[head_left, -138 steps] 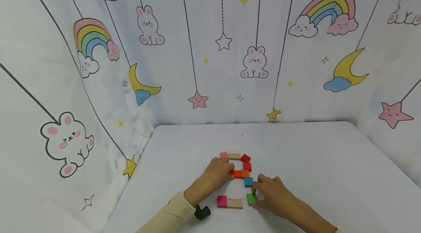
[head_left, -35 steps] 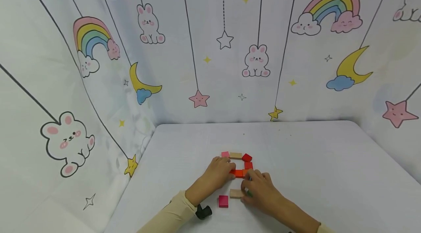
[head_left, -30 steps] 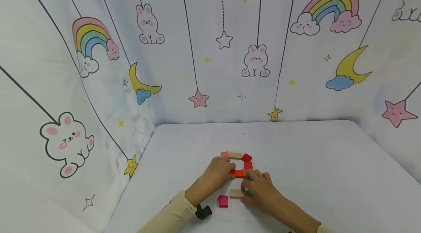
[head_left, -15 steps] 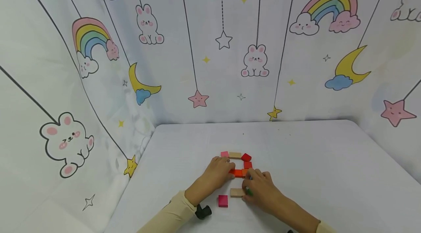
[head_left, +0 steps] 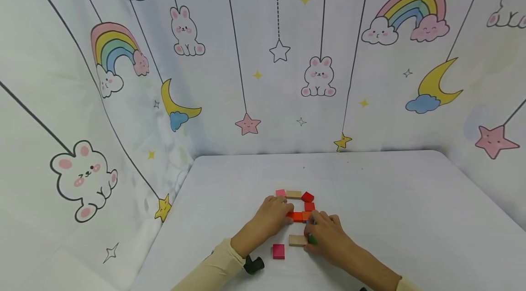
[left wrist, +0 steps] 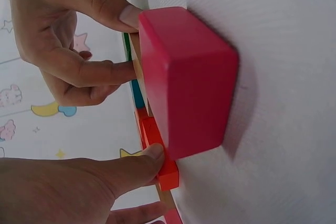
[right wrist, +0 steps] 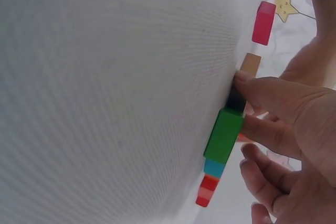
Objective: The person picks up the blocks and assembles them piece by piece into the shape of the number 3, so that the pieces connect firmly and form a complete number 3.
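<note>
In the head view my left hand point(head_left: 266, 215) holds an orange-red block point(left wrist: 168, 176) at the left of a short row, thumb on its near side. An orange block point(head_left: 306, 216) sits beside it. My right hand point(head_left: 330, 235) pinches the right end of a plain wooden block point(head_left: 297, 240) between thumb and index finger. Against that end stands a green block point(right wrist: 224, 135), partly under the right hand. A blue block point(right wrist: 214, 167) follows it in line in the right wrist view. A magenta block point(head_left: 278, 251) lies apart, nearer and to the left, and looms large in the left wrist view.
Beyond the hands lie a pink block point(head_left: 280, 193), a second wooden block point(head_left: 293, 194), a red five-sided block point(head_left: 307, 197) and a red square block point(head_left: 309, 206). A black device point(head_left: 254, 265) sits by the left wrist. A printed curtain point(head_left: 263, 99) borders the white table point(head_left: 390, 199).
Since the earliest frame, the green and wooden blocks have moved farther away, and the wooden one left the magenta block's side. Lately the wooden block slid slightly right with my right hand. The left stayed put.
</note>
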Motion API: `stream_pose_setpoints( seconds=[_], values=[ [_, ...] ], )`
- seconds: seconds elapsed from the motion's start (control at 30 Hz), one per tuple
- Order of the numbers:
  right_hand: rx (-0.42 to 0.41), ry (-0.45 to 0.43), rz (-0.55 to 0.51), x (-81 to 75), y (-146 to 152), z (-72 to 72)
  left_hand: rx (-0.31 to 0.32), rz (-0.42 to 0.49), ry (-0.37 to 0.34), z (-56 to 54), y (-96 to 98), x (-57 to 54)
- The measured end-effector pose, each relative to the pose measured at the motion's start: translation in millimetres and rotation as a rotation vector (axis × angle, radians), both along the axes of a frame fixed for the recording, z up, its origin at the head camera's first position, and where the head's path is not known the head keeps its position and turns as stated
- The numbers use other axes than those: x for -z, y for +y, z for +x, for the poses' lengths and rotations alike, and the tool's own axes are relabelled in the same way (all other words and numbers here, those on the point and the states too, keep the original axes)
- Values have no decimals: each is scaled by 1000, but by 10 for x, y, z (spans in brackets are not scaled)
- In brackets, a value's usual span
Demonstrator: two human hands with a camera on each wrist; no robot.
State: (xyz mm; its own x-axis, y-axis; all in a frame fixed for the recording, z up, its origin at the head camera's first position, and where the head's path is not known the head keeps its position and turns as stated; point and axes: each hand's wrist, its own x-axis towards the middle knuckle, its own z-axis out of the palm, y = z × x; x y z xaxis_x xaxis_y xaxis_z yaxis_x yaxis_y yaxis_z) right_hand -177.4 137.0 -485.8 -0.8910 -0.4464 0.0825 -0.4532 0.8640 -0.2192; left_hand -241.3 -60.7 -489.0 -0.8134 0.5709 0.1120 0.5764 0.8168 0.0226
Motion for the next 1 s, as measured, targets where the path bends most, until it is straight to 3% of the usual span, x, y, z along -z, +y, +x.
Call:
stream_pose_setpoints(
  seconds=[0.73,1.0],
  values=[
    [-17,35,-6,34,34,30,-13,-3,-13,15,-1,-1],
    [0,-5,-13,30,29,31,-22,-7,-23,20,7,-5]
  ],
)
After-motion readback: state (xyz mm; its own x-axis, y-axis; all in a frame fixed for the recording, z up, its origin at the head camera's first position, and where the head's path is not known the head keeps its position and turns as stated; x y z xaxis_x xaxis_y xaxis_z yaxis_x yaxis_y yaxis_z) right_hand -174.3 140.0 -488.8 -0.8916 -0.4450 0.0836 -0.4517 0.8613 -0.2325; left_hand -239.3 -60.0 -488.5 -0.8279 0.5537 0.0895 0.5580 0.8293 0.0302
